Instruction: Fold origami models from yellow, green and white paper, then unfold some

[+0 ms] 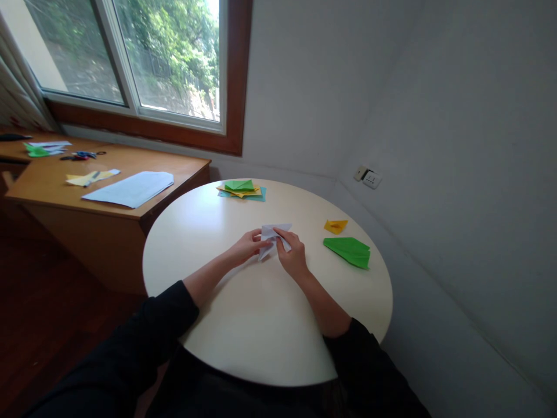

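A piece of folded white paper (pixel 277 228) is held just over the middle of the round table, with pointed flaps at its top right and lower left. My left hand (pixel 249 247) grips its left side between thumb and fingers. From the right, my right hand (pixel 293 252) pinches the paper near its centre, thumb and forefinger closed on a fold. The fingers cover part of the sheet, so its full shape is hidden.
On the round white table (pixel 261 325) lie a green folded paper (pixel 349 252), a small orange folded paper (pixel 335 226) and a stack of coloured papers (pixel 241 188). A wooden desk (pixel 117 159) at left bears white sheets (pixel 133 188) and scissors (pixel 82 155). Walls border the right.
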Demonstrator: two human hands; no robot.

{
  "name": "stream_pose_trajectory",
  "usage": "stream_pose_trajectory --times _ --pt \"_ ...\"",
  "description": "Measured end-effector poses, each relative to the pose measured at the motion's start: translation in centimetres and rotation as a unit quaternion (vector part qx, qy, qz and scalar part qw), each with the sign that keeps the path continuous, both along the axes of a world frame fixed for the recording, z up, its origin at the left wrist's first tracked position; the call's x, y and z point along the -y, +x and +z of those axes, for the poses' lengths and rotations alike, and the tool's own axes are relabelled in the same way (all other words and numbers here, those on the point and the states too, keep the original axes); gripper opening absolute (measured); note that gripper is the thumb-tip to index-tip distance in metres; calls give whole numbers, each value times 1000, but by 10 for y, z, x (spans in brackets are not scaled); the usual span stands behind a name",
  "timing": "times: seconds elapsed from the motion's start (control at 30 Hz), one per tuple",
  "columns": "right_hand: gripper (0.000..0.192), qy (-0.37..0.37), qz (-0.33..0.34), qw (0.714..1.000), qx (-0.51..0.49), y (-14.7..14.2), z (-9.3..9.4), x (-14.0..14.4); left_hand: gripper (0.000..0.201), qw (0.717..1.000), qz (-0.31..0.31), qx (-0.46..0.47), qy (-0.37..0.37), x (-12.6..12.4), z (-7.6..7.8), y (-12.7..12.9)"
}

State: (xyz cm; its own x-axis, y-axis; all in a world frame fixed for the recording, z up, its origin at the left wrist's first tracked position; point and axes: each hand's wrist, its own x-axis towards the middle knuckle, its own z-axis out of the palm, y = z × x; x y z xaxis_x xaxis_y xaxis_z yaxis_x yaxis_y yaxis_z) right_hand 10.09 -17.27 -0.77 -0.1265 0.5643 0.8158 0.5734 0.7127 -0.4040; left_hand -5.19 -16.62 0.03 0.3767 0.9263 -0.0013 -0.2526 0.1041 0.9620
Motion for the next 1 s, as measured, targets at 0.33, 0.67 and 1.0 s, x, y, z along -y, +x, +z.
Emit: stream_pose_trajectory --times 0.33,0.67,1.0 --pt "27 -11 -15 999 -37 1 0 -2 43 994 45 -70 67 -5 -3 -2" --pt "27 -24 -19 999 -31 2 0 -1 54 994 56 -82 53 1 4 -2" --pt "25 -7 -7 1000 -28 1 2 -1 51 994 93 -4 58 -2 3 -3"
